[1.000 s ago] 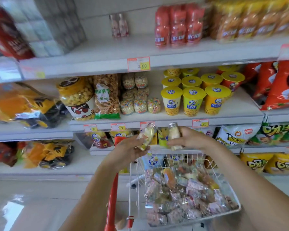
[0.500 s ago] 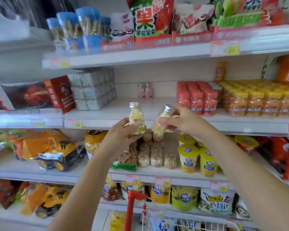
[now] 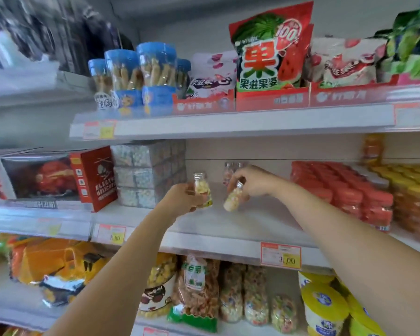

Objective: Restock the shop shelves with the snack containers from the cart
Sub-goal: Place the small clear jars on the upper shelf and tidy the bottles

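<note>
White shop shelving fills your view, and both your arms reach over the bare stretch of the middle shelf (image 3: 230,224), between a stack of clear boxes (image 3: 148,173) on the left and rows of red-lidded jars (image 3: 344,190) on the right. Your left hand (image 3: 182,202) grips a silver-capped snack bottle (image 3: 202,190) upright by its body, while your right hand (image 3: 254,183) pinches a second snack bottle (image 3: 232,198) near its cap, tilted with its base swung down to the left; the two are near each other, both held above the shelf board. Two more small bottles (image 3: 228,174) stand at the back of that shelf, just behind your right hand.
</note>
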Demonstrator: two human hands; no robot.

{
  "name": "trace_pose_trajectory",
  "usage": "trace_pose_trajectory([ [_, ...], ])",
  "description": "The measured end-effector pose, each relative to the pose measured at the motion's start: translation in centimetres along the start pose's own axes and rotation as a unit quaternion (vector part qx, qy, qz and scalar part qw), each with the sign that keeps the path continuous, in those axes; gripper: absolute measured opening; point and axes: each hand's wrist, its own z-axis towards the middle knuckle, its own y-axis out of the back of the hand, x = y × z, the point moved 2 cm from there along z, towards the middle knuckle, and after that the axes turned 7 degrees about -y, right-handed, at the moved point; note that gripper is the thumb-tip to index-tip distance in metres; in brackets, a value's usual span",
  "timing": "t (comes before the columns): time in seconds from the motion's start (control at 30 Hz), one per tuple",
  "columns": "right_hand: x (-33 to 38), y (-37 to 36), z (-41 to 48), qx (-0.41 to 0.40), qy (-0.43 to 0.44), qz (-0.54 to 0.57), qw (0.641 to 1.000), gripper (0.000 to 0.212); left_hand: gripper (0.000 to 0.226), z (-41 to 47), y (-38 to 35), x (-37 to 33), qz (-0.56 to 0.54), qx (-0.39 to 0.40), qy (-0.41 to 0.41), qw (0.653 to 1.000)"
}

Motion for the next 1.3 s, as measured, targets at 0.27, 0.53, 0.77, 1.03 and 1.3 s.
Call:
trace_pose_trajectory([
  [0.27,0.4,-1.5,7.1,0.102,0.030,0.080,0.991,0.034,0.025,6.9,0.3,3.7,0.042,0.005,0.025,0.999],
  [0.53,1.5,-1.6,8.9,0.075,0.077,0.150,0.983,0.040,0.021,8.7,0.9,4.4,0.031,0.047,0.034,0.998],
  [0.77,2.5,-1.1,8.5,0.128,0.071,0.082,0.986,0.052,0.015,7.8,1.3,4.3,0.002,0.062,0.037,0.997],
  [1.03,1.4,-1.0,8.3,-0.002,-0.009,-0.092,0.996,0.046,0.020,7.5,1.1,3.9,0.055,0.045,0.035,0.997],
  [1.3,0.6,-1.7,7.2,0.179,-0.158,-0.221,0.946,0.077,0.028,7.6,1.2,4.0,0.081,0.039,0.014,0.996],
])
